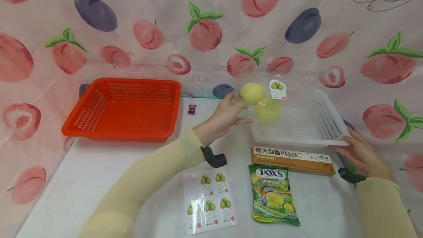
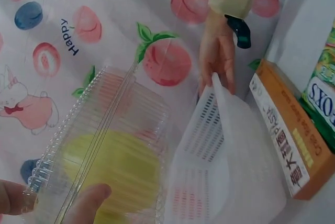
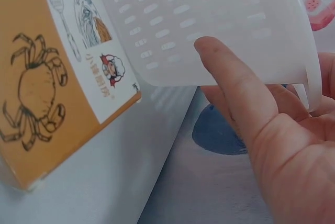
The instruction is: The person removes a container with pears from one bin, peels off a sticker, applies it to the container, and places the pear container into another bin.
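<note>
My left hand (image 1: pixel 228 115) grips the left end of a clear plastic clamshell box (image 2: pixel 112 109). Through its wall show two yellow-green round fruits (image 1: pixel 252 93). A white label (image 1: pixel 278 89) with printed green fruits is stuck on the lid. In the left wrist view the thumb (image 2: pixel 89 205) presses on the box's side. The box is held tilted over the white perforated basket (image 1: pixel 330 116), hiding part of it. At the basket's right front corner, my right hand (image 1: pixel 361 151) holds the rim, with one finger (image 3: pixel 230 77) along the outer wall in the right wrist view.
A red basket (image 1: pixel 125 116) stands at the left, near a small purple wrapped candy (image 1: pixel 192 109). Before the white basket lie a pasta box (image 1: pixel 293 160) and a green candy bag (image 1: pixel 274 195). A sheet of fruit labels (image 1: pixel 209 201) lies at the front. Fruit-printed cloth hangs behind.
</note>
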`<state>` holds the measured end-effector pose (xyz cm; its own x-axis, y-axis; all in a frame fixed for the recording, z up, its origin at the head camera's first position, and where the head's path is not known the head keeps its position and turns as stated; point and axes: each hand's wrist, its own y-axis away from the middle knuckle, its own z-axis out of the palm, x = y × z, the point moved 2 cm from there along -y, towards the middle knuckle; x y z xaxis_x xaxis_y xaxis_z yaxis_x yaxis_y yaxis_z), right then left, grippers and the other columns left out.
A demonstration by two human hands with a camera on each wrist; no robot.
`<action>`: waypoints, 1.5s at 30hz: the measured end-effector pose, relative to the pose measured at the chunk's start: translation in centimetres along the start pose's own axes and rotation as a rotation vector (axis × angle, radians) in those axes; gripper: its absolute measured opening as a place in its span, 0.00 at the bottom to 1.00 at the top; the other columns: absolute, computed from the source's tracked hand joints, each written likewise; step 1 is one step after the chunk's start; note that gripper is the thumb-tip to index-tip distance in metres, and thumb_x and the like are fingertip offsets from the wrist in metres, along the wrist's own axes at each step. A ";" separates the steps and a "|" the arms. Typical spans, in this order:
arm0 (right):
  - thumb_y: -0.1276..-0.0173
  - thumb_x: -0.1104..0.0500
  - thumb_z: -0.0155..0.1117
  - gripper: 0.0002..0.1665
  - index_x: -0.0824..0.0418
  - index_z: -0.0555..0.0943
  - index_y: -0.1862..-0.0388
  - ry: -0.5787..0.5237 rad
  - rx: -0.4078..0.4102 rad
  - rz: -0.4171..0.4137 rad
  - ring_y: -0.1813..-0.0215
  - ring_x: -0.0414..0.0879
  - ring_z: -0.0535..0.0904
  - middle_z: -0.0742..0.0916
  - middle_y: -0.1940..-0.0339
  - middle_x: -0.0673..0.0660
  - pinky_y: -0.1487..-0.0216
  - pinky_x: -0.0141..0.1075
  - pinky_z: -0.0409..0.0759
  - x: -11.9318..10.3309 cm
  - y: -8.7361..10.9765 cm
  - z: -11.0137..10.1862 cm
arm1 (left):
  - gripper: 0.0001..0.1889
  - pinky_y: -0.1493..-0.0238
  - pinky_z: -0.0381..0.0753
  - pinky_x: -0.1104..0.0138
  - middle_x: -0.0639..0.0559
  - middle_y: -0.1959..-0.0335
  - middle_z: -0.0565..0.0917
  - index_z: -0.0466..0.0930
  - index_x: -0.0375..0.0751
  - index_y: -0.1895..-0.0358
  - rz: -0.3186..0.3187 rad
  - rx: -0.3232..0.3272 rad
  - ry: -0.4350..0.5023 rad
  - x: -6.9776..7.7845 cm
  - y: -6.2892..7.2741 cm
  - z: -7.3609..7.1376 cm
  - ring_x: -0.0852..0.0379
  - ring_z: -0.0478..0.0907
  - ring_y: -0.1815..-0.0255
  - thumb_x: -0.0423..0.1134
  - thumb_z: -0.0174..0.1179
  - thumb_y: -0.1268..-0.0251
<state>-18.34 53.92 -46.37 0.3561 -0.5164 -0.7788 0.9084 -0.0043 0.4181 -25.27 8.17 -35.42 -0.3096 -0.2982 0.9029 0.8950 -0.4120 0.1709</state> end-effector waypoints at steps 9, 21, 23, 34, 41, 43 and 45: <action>0.22 0.58 0.51 0.43 0.26 0.42 0.24 0.044 0.009 0.011 0.57 0.48 0.84 0.47 0.23 0.45 0.35 0.54 0.55 -0.1 0.3 -0.4 | 0.41 0.62 0.85 0.57 0.44 0.25 0.56 0.43 0.38 0.22 -0.007 0.049 0.060 -2.7 -5.2 5.4 0.47 0.69 0.36 0.28 0.54 0.35; 0.22 0.59 0.52 0.43 0.26 0.43 0.24 0.023 0.036 0.019 0.57 0.51 0.85 0.51 0.25 0.49 0.36 0.54 0.58 0.4 0.5 -0.5 | 0.39 0.64 0.85 0.60 0.37 0.31 0.62 0.49 0.35 0.25 -0.079 0.190 0.016 -7.4 -9.2 8.0 0.40 0.80 0.53 0.28 0.57 0.38; 0.22 0.59 0.51 0.43 0.27 0.43 0.23 0.026 0.025 0.011 0.57 0.52 0.85 0.53 0.26 0.50 0.36 0.54 0.59 0.4 0.5 -0.6 | 0.38 0.64 0.85 0.60 0.36 0.33 0.63 0.50 0.34 0.26 -0.080 0.192 -0.003 -7.9 -9.5 8.1 0.41 0.79 0.52 0.28 0.57 0.38; 0.22 0.61 0.51 0.41 0.29 0.48 0.23 0.028 0.012 -0.005 0.55 0.51 0.84 0.67 0.37 0.48 0.38 0.55 0.62 0.0 0.4 -0.4 | 0.36 0.59 0.84 0.62 0.36 0.39 0.66 0.50 0.32 0.27 -0.144 0.229 -0.196 -9.4 -10.7 8.6 0.44 0.84 0.62 0.30 0.55 0.37; 0.23 0.62 0.52 0.42 0.29 0.49 0.23 0.024 0.025 -0.012 0.55 0.51 0.84 0.62 0.32 0.48 0.38 0.55 0.63 0.2 0.3 -0.2 | 0.38 0.56 0.84 0.58 0.36 0.44 0.68 0.48 0.33 0.27 -0.210 0.297 -0.145 -9.5 -11.0 8.4 0.41 0.82 0.60 0.27 0.56 0.38; 0.23 0.62 0.53 0.42 0.30 0.49 0.23 0.041 0.031 -0.018 0.56 0.50 0.84 0.60 0.30 0.48 0.38 0.55 0.63 0.2 0.1 -0.2 | 0.38 0.55 0.83 0.57 0.37 0.45 0.68 0.48 0.33 0.27 -0.214 0.311 -0.107 -9.5 -11.1 8.4 0.40 0.80 0.57 0.25 0.55 0.40; 0.23 0.62 0.53 0.42 0.30 0.49 0.23 0.051 0.034 -0.023 0.55 0.50 0.85 0.59 0.29 0.48 0.38 0.54 0.62 0.2 0.0 -0.2 | 0.38 0.53 0.82 0.55 0.37 0.45 0.67 0.48 0.33 0.27 -0.217 0.319 -0.082 -9.6 -11.3 8.4 0.40 0.78 0.53 0.24 0.54 0.40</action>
<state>-18.20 54.00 -46.62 0.3466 -0.4715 -0.8109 0.9088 -0.0452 0.4148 -29.75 22.89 -42.68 -0.4874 -0.1585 0.8587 0.8705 -0.1655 0.4636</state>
